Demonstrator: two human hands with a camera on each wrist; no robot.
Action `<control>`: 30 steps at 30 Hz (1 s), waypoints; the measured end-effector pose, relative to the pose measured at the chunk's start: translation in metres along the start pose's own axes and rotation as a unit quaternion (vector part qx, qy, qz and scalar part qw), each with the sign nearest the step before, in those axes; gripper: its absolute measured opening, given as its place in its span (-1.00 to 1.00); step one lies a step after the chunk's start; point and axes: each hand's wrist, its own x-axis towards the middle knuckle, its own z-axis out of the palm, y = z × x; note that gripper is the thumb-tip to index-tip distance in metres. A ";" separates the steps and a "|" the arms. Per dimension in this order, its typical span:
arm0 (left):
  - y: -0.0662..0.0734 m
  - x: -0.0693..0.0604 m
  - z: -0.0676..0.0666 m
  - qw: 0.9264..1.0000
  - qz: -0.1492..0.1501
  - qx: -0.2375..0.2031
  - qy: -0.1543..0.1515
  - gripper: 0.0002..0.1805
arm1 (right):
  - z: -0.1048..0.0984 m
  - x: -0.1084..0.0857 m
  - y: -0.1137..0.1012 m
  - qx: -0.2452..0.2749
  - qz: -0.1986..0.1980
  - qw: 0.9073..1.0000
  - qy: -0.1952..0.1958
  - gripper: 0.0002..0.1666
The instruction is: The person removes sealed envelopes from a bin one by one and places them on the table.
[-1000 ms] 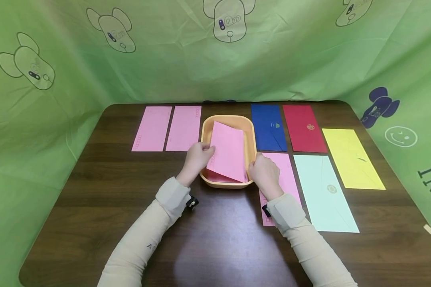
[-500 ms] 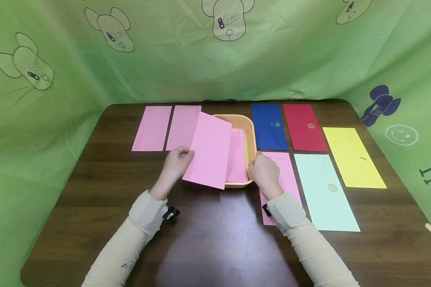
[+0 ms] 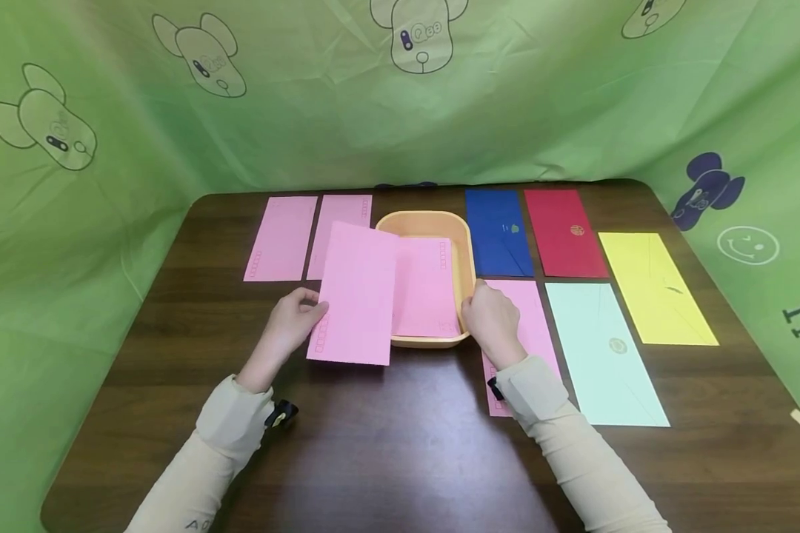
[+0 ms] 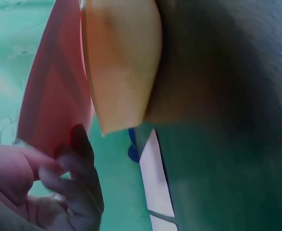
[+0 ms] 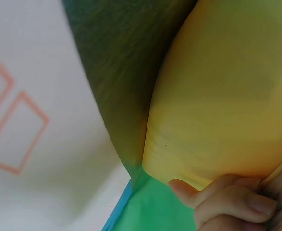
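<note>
My left hand (image 3: 292, 323) pinches a pink envelope (image 3: 356, 300) by its left edge, between thumb and fingers. That envelope is raised, partly overlapping the left side of a yellow-orange plastic tray (image 3: 433, 343). Inside the tray lies another pink envelope (image 3: 427, 292); whether more lie beneath it is hidden. My right hand (image 3: 492, 318) grips the tray's right wall near its front corner, fingers curled at the rim. In the left wrist view the envelope (image 4: 59, 86) shows its reddish shaded underside beside the tray's outer wall (image 4: 124, 62). The right wrist view has curled fingers (image 5: 232, 202) against the tray.
Two pink envelopes (image 3: 280, 238) lie at the back left. Right of the tray are blue (image 3: 498, 233), red (image 3: 563, 233), yellow (image 3: 656, 289) and mint (image 3: 600, 355) envelopes. Another pink envelope (image 3: 523, 311) lies under the right forearm. Green curtains surround the brown table (image 3: 400, 459).
My left hand has drawn the pink envelope out of the tray, leftward and toward me, uncovering the pink envelope inside. The right hand stays on the tray.
</note>
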 end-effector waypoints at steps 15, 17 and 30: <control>-0.041 -0.014 -0.017 0.999 -0.028 0.002 -0.030 -0.59 | 0.001 0.000 0.000 -0.002 -0.004 1.000 0.014 -0.56; -0.046 -0.017 -0.021 0.999 -0.028 0.004 -0.033 -0.60 | 0.001 0.000 0.000 -0.004 -0.004 1.000 0.012 -0.55; -0.064 -0.033 -0.013 0.994 -0.050 0.085 -0.055 -0.69 | 0.002 0.001 0.000 -0.002 -0.003 1.000 0.005 -0.58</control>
